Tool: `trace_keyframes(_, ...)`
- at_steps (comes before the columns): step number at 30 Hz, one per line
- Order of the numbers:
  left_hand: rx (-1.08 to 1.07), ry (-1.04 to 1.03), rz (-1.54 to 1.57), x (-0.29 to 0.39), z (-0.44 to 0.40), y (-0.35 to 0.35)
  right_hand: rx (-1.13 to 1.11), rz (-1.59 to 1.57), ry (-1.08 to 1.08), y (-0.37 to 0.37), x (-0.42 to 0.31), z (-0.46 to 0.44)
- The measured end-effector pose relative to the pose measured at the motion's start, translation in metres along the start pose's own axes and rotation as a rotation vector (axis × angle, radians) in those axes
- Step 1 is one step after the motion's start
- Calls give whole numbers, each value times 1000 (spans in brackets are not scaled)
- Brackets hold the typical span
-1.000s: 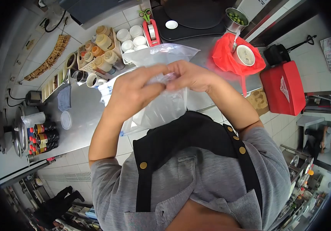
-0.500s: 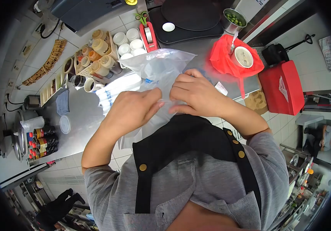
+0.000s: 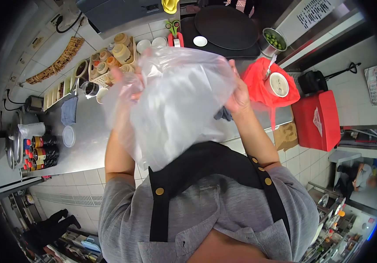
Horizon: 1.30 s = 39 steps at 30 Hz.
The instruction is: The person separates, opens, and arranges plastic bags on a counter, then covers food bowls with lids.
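Note:
A clear plastic bag [image 3: 175, 101] is spread wide between my two hands, above the metal counter and in front of my apron. My left hand [image 3: 129, 85] is at the bag's left side, blurred and partly seen through the plastic. At the right edge of the bag, my right hand [image 3: 238, 91] has its fingers raised against the plastic, the fingertips partly behind it. Right of that hand, a red plastic bag [image 3: 258, 83] lies around a white lidded cup [image 3: 278, 84].
Sauce bottles [image 3: 121, 53] stand in a basket at the back left. Black trays [image 3: 227, 27], a white dish [image 3: 200, 41] and a pot of green fruit [image 3: 274, 40] are at the back. A red bin [image 3: 318, 120] stands right. Dark bottles [image 3: 43, 152] are left. Another person [image 3: 364, 177] is far right.
My hands have moved apart and up, and the clear bag has opened out wide between them, now covering much of the counter behind. The camera view has shifted slightly.

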<state>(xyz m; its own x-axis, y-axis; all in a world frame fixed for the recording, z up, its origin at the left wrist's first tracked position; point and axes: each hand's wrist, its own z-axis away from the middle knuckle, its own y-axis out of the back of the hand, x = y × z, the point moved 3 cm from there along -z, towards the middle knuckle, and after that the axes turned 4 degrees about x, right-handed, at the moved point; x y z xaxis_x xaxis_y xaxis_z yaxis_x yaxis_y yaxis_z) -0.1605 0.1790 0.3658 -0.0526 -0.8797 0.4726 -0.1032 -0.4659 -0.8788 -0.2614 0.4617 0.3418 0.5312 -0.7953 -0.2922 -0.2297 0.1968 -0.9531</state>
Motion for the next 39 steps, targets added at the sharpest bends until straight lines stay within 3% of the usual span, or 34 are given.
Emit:
trace_keyframes(4,319,166,-152,-59,-4,102,69,72,-254,87,6,3)
trace_keyframes(7,473,253,-325,-105,-12,165,144,261,-277,180,21,18)
trace_keyframes(8,502,270,-385,-114,-13,179,281,470,-299,214,24,24)
trace_keyframes(9,523,281,-456,-119,-13,184,419,679,-319,217,26,26)
trace_keyframes(11,563,224,-448,-127,-10,194,457,668,-224,216,31,26)
trace_keyframes(14,617,141,-379,-105,-20,175,526,577,-95,185,24,16)
trace_keyframes(15,639,167,-540,-88,-25,159,545,507,-65,175,21,10)
trace_keyframes(16,659,192,-700,-75,-30,146,551,506,-68,167,17,7)
trace_keyframes(17,645,66,-740,-72,-37,135,558,547,-132,163,13,4)
trace_keyframes(18,652,71,-738,-65,-38,120,564,586,-197,163,9,3)
trace_keyframes(20,613,437,-947,-56,-37,91,553,722,-258,169,4,2)
trace_keyframes(21,507,450,-1065,-55,-33,81,538,789,-334,157,2,2)
trace_keyframes(22,508,452,-1063,-51,-32,75,521,855,-409,146,0,3)
trace_keyframes(24,502,688,-1064,-46,-27,73,576,882,-474,132,-4,7)
trace_keyframes(28,347,749,-899,-58,-5,91,619,821,-694,143,-12,25)
trace_keyframes(32,411,683,-878,-75,3,112,534,626,-697,152,-6,31)
trace_keyframes(34,473,650,-837,-83,-1,113,545,471,-570,151,-4,27)
trace_keyframes(37,613,537,-675,-90,-6,106,503,423,-561,146,-2,22)
trace_keyframes(39,655,408,-348,-90,-6,105,499,409,-494,142,1,22)
